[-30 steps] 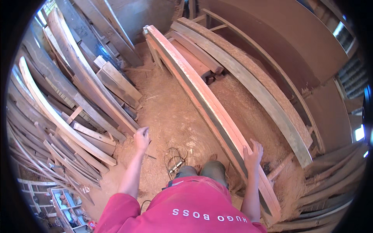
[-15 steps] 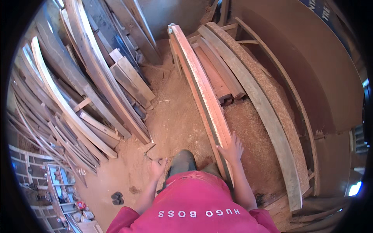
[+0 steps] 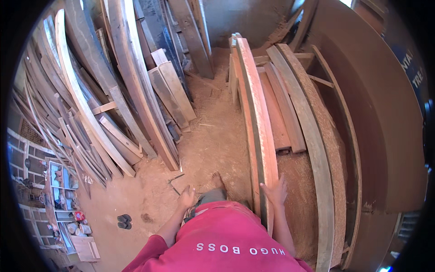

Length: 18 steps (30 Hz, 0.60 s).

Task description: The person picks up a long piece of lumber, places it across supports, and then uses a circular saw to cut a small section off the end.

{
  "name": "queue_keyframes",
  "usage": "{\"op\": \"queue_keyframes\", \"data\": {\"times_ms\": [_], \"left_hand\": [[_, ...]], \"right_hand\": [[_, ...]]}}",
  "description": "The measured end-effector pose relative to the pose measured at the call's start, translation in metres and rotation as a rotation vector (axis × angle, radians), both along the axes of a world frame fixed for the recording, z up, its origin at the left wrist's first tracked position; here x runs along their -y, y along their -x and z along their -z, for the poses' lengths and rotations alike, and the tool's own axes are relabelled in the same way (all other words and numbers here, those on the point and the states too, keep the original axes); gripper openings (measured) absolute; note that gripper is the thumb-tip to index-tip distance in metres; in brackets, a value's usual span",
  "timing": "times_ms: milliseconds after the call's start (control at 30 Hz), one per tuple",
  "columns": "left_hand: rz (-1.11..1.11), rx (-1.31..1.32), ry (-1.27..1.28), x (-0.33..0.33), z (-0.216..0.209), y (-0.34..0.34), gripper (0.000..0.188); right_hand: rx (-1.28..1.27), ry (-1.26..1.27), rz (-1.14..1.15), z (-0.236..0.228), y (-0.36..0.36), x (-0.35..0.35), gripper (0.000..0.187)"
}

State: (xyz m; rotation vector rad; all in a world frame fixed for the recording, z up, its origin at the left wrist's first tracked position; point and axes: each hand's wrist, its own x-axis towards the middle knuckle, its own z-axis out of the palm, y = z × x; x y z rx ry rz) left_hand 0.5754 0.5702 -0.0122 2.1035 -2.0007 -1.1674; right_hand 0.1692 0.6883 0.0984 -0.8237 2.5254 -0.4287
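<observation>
With the clock face centred on the view, the reddish beam (image 3: 260,104) ran from half past twelve down to about five o'clock. The right hand (image 3: 275,192), toward half past four, lay spread over the beam's near stretch, its fingers loose rather than wrapped around it. The left hand (image 3: 185,198), at seven o'clock, hung beside the thigh, looking loosely open with nothing visible in it; whether it touched the bent rod (image 3: 169,182) just beyond could not be told. Good handling probably called for a flat, light palm along the grain, wary of splinters, with even pressure so the beam would not rock. Footing mattered too: the bare foot (image 3: 218,180) at six o'clock was on a dusty floor (image 3: 210,140), so short, careful steps seemed wise.
</observation>
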Motion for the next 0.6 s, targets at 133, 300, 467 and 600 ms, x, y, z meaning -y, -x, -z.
{"op": "queue_keyframes", "data": {"times_ms": [133,300,467,600], "left_hand": [[-0.162,-0.061,0.003,0.06,-0.001,-0.002,0.068],[-0.051,0.101,0.011,0.101,0.018,-0.031,0.056],[-0.252,-0.031,-0.097,0.1,0.005,-0.024,0.052],[-0.204,0.043,-0.102,0.095,0.032,-0.032,0.05]], "right_hand": [[-0.016,-0.035,0.034,0.025,0.011,0.036,0.122],[-0.011,-0.196,0.137,0.034,0.015,0.063,0.121],[-0.055,-0.318,0.156,0.034,0.019,0.073,0.113],[-0.021,-0.348,0.136,0.032,0.019,0.079,0.1]]}}
